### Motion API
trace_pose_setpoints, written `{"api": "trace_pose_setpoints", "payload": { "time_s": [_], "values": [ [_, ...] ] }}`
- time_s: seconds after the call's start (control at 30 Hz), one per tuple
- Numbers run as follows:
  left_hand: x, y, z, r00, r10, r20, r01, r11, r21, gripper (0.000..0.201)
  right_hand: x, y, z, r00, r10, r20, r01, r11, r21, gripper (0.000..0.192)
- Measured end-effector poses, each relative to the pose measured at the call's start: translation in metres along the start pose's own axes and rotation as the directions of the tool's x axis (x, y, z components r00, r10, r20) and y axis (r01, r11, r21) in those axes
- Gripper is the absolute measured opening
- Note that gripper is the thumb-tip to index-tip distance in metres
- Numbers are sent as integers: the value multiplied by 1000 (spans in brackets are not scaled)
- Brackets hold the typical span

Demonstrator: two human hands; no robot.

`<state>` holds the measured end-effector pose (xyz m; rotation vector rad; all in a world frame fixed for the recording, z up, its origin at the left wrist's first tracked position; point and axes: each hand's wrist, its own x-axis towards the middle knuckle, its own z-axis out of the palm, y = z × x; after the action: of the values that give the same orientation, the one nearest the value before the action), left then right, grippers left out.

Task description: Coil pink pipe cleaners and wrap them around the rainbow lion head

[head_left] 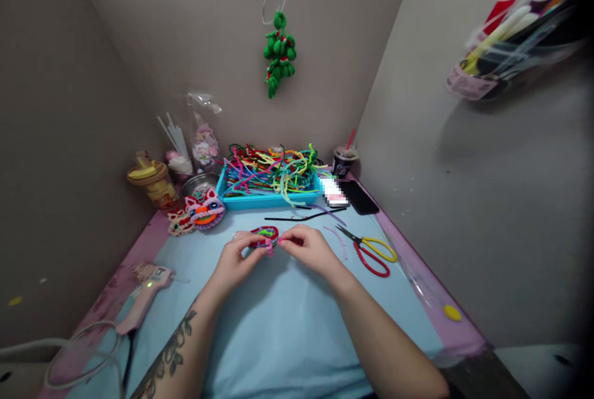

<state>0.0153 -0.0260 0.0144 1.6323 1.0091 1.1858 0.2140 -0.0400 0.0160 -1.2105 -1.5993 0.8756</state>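
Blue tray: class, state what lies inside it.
The blue tray holds a tangled heap of multicoloured pipe cleaners, some spilling over its front rim. Its floor is covered.

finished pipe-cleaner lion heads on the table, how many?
2. One lion head, pink and orange, sits left of the blue tray; a second lion head, paler, lies against its left side, partly hidden. The piece in the hands is unfinished.

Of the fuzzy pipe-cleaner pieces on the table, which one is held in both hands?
The small red-rimmed oval pipe-cleaner piece, pinched between the left hand and right hand; the finished lion-face pieces lie untouched near the blue tray.
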Motion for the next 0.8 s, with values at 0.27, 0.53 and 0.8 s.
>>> {"api": "trace_pose_setpoints", "payload": {
  "time_s": [0.27,0.53,0.8],
  "values": [
    [-2,-10,4,933,343,107,-357,851,387,14,-3,-2,15,995,-5,-102,-15,981,-193,8],
    [-6,-10,7,843,487,226,-496,544,677,13,-4,1,20,989,-23,-149,-20,958,-284,10],
    [-9,-7,9,817,517,255,-498,410,765,13,-5,2,30,973,142,-183,-151,988,-41,12]
  ]
}}
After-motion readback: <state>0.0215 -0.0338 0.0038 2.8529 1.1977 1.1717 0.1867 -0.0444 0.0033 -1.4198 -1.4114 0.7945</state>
